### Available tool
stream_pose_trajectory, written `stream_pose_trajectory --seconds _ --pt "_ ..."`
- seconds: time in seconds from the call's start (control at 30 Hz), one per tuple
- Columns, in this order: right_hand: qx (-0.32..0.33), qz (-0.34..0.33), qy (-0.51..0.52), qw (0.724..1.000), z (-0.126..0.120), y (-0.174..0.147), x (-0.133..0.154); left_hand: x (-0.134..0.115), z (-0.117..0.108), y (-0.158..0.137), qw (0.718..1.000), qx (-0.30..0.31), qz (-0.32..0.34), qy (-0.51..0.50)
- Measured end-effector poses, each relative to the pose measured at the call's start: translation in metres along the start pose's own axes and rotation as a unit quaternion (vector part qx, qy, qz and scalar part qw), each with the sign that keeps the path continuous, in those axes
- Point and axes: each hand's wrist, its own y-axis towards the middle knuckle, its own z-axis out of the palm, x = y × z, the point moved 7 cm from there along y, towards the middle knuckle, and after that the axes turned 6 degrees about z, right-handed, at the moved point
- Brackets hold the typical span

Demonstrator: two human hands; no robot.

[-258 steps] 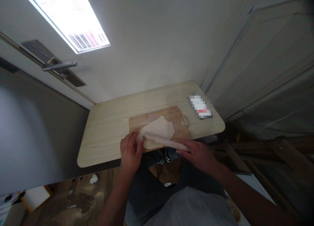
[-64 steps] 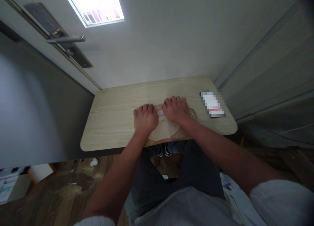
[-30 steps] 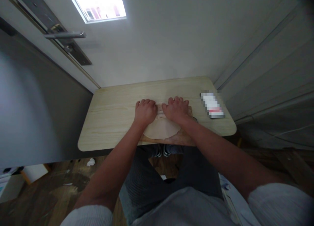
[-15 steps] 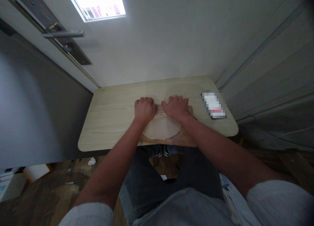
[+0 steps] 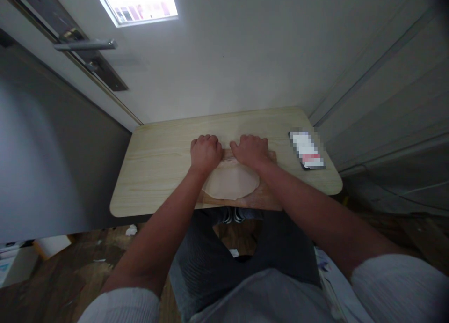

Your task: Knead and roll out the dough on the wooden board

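A thin, pale, rounded sheet of dough lies flat on a brown wooden board near the front edge of the table. Over the far left part of the board is my left hand, closed with its fingers curled down. My right hand, closed too, is over the far right part, its thumb pointing inward. A narrow brown and pinkish strip shows between the hands at the dough's far edge. Whatever the fingers wrap round is hidden beneath them.
The light wooden table stands against a white door with a metal handle. A phone, its screen blurred out, lies at the table's right. A crumpled white scrap is on the floor at left.
Both hands have shifted slightly away from me, still closed, and a little more of the dough's far part shows. The view has tilted slightly.
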Motion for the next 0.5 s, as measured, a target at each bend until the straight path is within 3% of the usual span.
stream_pose_trajectory --seconds 0.5 --pt "0.004 0.014 -0.006 1.000 0.001 0.014 0.001 -0.001 0.002 0.016 0.999 0.017 0.033 -0.001"
